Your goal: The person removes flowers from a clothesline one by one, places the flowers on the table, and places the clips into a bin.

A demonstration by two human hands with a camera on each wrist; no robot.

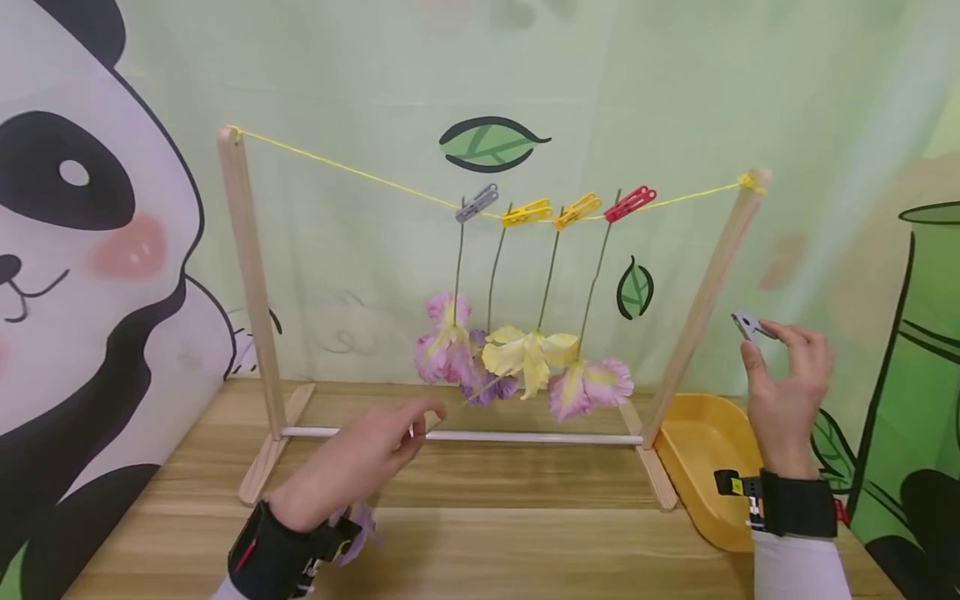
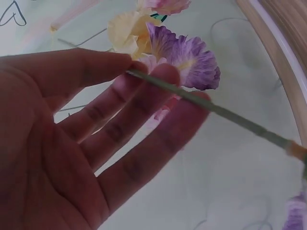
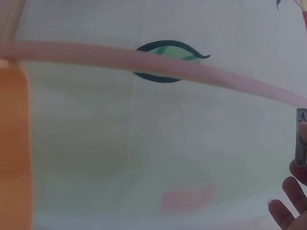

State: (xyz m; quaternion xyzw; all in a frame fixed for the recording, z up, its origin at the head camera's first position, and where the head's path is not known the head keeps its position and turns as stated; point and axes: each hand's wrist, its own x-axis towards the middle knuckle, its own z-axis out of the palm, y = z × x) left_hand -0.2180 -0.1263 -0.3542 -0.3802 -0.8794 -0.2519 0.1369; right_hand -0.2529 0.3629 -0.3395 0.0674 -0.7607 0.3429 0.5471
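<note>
My left hand [image 1: 367, 450] pinches the thin green stem [image 2: 249, 125] of an artificial flower between thumb and fingers. The free stem end points toward the hanging flowers in the head view. Purple petals [image 1: 364, 527] of the held flower show beside the left wrist, mostly hidden behind it. On the right, my other hand [image 1: 791, 387] pinches a grey clothespin [image 1: 746, 325] between thumb and fingertips, beyond the right post. Artificial flowers hang upside down from a yellow string [image 1: 337, 164], clipped by a grey clothespin [image 1: 477, 203], two yellow clothespins [image 1: 527, 212] and a red clothespin [image 1: 631, 204].
Wooden posts, one on the left [image 1: 251, 283] and one on the right [image 1: 707, 308], carry the string. A white rod [image 1: 525, 437] joins their feet low over the wooden table [image 1: 480, 542]. Behind the right foot stands a yellow tray [image 1: 693, 475]. A printed panda curtain forms the backdrop.
</note>
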